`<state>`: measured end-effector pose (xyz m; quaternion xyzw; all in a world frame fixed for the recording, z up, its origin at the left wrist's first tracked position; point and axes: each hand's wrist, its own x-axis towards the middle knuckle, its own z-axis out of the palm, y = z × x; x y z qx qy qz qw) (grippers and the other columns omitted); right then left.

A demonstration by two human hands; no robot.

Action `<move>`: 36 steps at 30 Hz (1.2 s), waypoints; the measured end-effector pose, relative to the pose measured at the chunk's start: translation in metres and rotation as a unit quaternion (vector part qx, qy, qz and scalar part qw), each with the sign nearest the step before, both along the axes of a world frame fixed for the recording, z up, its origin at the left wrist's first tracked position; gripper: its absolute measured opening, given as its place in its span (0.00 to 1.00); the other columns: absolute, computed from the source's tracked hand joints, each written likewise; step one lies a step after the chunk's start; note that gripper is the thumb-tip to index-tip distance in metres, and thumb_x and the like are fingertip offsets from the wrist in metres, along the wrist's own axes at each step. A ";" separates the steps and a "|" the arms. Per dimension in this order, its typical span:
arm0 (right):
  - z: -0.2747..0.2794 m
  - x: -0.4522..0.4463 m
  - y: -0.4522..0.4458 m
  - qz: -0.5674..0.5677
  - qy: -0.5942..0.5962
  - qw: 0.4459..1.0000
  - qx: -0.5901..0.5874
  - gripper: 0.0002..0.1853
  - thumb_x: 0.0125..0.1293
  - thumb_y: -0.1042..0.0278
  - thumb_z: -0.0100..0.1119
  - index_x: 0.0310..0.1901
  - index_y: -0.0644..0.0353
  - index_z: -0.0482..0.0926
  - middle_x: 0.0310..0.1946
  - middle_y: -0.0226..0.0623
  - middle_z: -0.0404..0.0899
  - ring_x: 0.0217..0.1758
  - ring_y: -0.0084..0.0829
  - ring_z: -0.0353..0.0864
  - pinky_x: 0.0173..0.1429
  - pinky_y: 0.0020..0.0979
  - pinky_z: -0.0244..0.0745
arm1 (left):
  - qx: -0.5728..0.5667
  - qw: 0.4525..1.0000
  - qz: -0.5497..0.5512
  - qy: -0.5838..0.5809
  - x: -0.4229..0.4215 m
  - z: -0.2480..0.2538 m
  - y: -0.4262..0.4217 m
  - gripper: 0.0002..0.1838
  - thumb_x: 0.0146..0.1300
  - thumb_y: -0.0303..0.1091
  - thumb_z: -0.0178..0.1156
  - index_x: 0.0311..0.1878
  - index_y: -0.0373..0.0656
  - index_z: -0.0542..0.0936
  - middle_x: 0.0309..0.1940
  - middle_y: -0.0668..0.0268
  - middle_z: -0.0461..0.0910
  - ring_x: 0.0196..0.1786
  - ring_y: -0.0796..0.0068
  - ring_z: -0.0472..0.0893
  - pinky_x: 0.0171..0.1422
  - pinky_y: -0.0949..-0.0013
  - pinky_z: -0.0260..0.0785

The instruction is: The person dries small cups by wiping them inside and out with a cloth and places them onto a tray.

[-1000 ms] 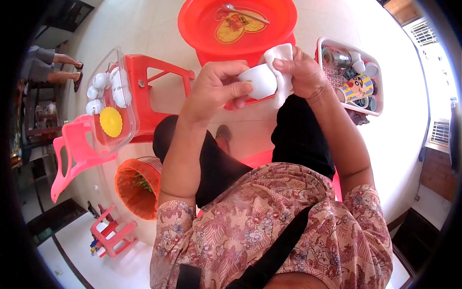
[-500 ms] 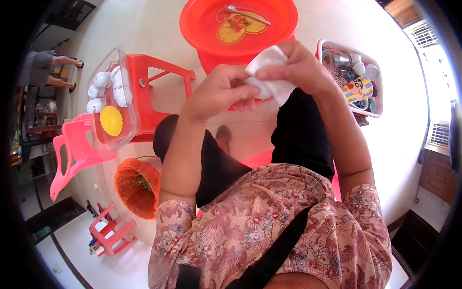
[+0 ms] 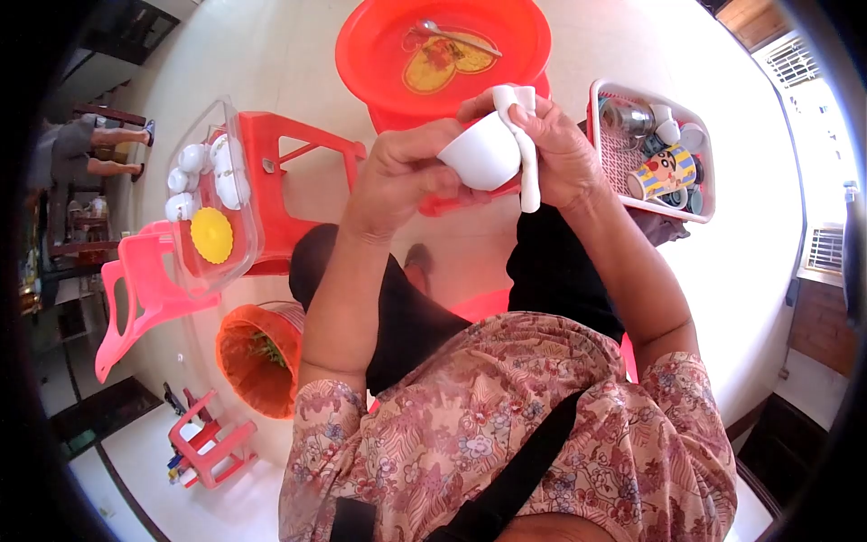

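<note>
A white cup (image 3: 486, 155) is tilted on its side between my hands, in front of the red basin (image 3: 354, 68). The fingers of my left hand (image 3: 406, 163) are closed on the cup's left side. My right hand (image 3: 562, 144) grips a white cloth (image 3: 528, 167) pressed against the cup's right side, with one end hanging down. Inside the basin lies a metal spoon (image 3: 461, 38).
At left, a clear plastic box (image 3: 251, 237) with white cups and a yellow scalloped item is by a red stool (image 3: 271, 181). An orange-lined bucket (image 3: 237, 361) stands below. At right is a white basket (image 3: 591, 117) of cups. A person's legs (image 3: 117, 152) show far left.
The cup has turned so that its white side shows again, after being mostly covered by cloth and fingers. The cloth has shifted to the cup's right side.
</note>
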<state>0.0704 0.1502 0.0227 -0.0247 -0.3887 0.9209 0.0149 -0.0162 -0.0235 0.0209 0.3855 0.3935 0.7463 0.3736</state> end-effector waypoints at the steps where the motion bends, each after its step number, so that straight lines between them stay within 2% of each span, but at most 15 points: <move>1: -0.001 -0.001 0.000 -0.003 -0.001 1.000 -0.004 0.20 0.64 0.62 0.59 0.52 0.67 0.70 0.42 0.39 0.77 0.43 0.30 0.80 0.46 0.33 0.80 | 0.008 1.000 0.014 0.012 0.001 -0.002 0.002 0.15 0.56 0.26 0.63 0.47 0.31 0.78 0.40 0.63 0.80 0.43 0.73 0.81 0.49 0.73 0.76; 5: 0.004 -0.001 0.002 -0.029 -0.023 0.999 -0.017 0.18 0.64 0.63 0.58 0.51 0.66 0.70 0.41 0.40 0.78 0.42 0.29 0.81 0.45 0.32 0.81 | 0.016 0.999 0.038 0.016 0.005 0.002 0.006 0.14 0.57 0.22 0.61 0.48 0.32 0.78 0.43 0.64 0.79 0.47 0.73 0.79 0.52 0.71 0.73; 9: 0.023 0.003 -0.009 -0.133 -0.038 0.983 0.118 0.19 0.64 0.63 0.58 0.50 0.68 0.71 0.40 0.41 0.79 0.38 0.28 0.81 0.37 0.27 0.80 | -0.041 0.990 0.117 0.069 0.002 -0.004 0.009 0.13 0.58 0.20 0.58 0.48 0.34 0.78 0.41 0.66 0.78 0.44 0.76 0.77 0.50 0.74 0.71; 10: 0.016 0.005 -0.011 -0.150 -0.037 0.956 0.248 0.21 0.63 0.61 0.60 0.50 0.68 0.70 0.41 0.43 0.79 0.40 0.31 0.81 0.39 0.30 0.78 | -0.042 0.984 0.146 0.093 0.001 -0.009 0.012 0.13 0.58 0.19 0.58 0.47 0.34 0.78 0.40 0.67 0.77 0.43 0.76 0.77 0.49 0.74 0.71; 12: 0.013 0.008 -0.029 -0.268 0.027 0.781 0.564 0.23 0.61 0.59 0.61 0.51 0.67 0.69 0.41 0.45 0.78 0.42 0.34 0.80 0.43 0.34 0.76 | -0.072 0.969 0.197 0.129 0.004 -0.011 0.015 0.12 0.59 0.19 0.57 0.46 0.34 0.78 0.38 0.67 0.77 0.42 0.77 0.76 0.47 0.74 0.70; 13: 0.009 0.006 -0.034 -0.285 0.046 0.764 0.576 0.23 0.61 0.59 0.61 0.52 0.65 0.68 0.41 0.46 0.78 0.43 0.35 0.79 0.46 0.36 0.74 | -0.101 0.960 0.219 0.142 0.010 -0.009 0.014 0.11 0.58 0.18 0.57 0.45 0.34 0.78 0.37 0.67 0.77 0.41 0.77 0.76 0.46 0.74 0.69; 16: 0.015 0.001 -0.043 -0.254 -0.006 0.877 0.407 0.24 0.61 0.59 0.60 0.53 0.66 0.67 0.40 0.46 0.78 0.42 0.33 0.79 0.45 0.34 0.74 | -0.110 0.943 0.258 0.181 0.012 -0.006 0.015 0.10 0.57 0.18 0.56 0.43 0.33 0.77 0.36 0.65 0.77 0.39 0.77 0.75 0.44 0.74 0.68; 20: 0.029 -0.005 -0.035 -0.185 -0.067 0.915 0.352 0.20 0.64 0.57 0.54 0.48 0.67 0.70 0.35 0.43 0.78 0.36 0.30 0.78 0.40 0.30 0.73 | -0.064 0.898 0.240 0.363 -0.001 -0.005 0.009 0.11 0.57 0.19 0.58 0.45 0.33 0.79 0.41 0.63 0.79 0.39 0.76 0.77 0.42 0.77 0.68; 21: 0.022 -0.011 -0.026 -0.173 -0.057 0.925 0.334 0.20 0.65 0.55 0.50 0.42 0.67 0.74 0.31 0.39 0.78 0.32 0.28 0.78 0.36 0.30 0.72 | -0.059 0.902 0.225 0.364 0.000 -0.004 0.010 0.11 0.56 0.19 0.59 0.44 0.33 0.79 0.40 0.63 0.79 0.39 0.75 0.77 0.42 0.76 0.68; 23: 0.026 -0.012 -0.015 -0.160 -0.062 0.877 0.448 0.20 0.65 0.54 0.50 0.37 0.68 0.77 0.28 0.37 0.79 0.28 0.27 0.78 0.32 0.30 0.71 | -0.049 0.909 0.196 0.365 0.007 0.000 0.013 0.10 0.55 0.18 0.60 0.41 0.32 0.79 0.39 0.62 0.78 0.39 0.73 0.77 0.42 0.76 0.69; 26: 0.040 -0.014 -0.005 -0.059 -0.184 0.933 0.305 0.19 0.57 0.66 0.60 0.51 0.61 0.74 0.39 0.41 0.79 0.39 0.32 0.80 0.42 0.29 0.74 | -0.072 0.913 0.197 0.349 0.016 0.003 0.016 0.10 0.51 0.13 0.57 0.38 0.31 0.79 0.38 0.60 0.78 0.42 0.68 0.79 0.46 0.71 0.71; 29: 0.019 -0.020 -0.001 -0.113 -0.140 0.948 0.261 0.18 0.63 0.56 0.54 0.36 0.68 0.78 0.27 0.37 0.79 0.27 0.28 0.80 0.27 0.29 0.74 | -0.103 0.896 0.193 0.386 0.011 0.002 0.018 0.12 0.52 0.13 0.57 0.41 0.31 0.77 0.41 0.60 0.76 0.42 0.67 0.79 0.47 0.71 0.72; 32: 0.018 -0.022 -0.006 -0.145 -0.165 0.943 0.249 0.17 0.63 0.58 0.54 0.34 0.69 0.78 0.25 0.37 0.79 0.25 0.27 0.80 0.27 0.28 0.73 | -0.153 0.934 0.214 0.240 0.021 -0.001 0.025 0.13 0.57 0.16 0.56 0.46 0.34 0.76 0.37 0.65 0.77 0.38 0.76 0.78 0.43 0.74 0.72; 33: 0.002 -0.024 -0.005 -0.159 -0.123 0.932 0.302 0.17 0.62 0.59 0.55 0.32 0.69 0.78 0.23 0.36 0.79 0.24 0.25 0.79 0.27 0.28 0.71 | -0.158 0.937 0.208 0.231 0.021 -0.002 0.024 0.14 0.58 0.16 0.55 0.48 0.34 0.75 0.37 0.66 0.77 0.38 0.77 0.78 0.42 0.75 0.72; 36: 0.001 -0.023 -0.014 -0.200 -0.094 0.930 0.293 0.17 0.62 0.59 0.55 0.32 0.69 0.77 0.23 0.35 0.79 0.25 0.22 0.78 0.28 0.27 0.70 | -0.183 0.947 0.187 0.188 0.020 -0.003 0.020 0.15 0.58 0.15 0.52 0.49 0.35 0.74 0.39 0.66 0.76 0.38 0.77 0.78 0.43 0.75 0.71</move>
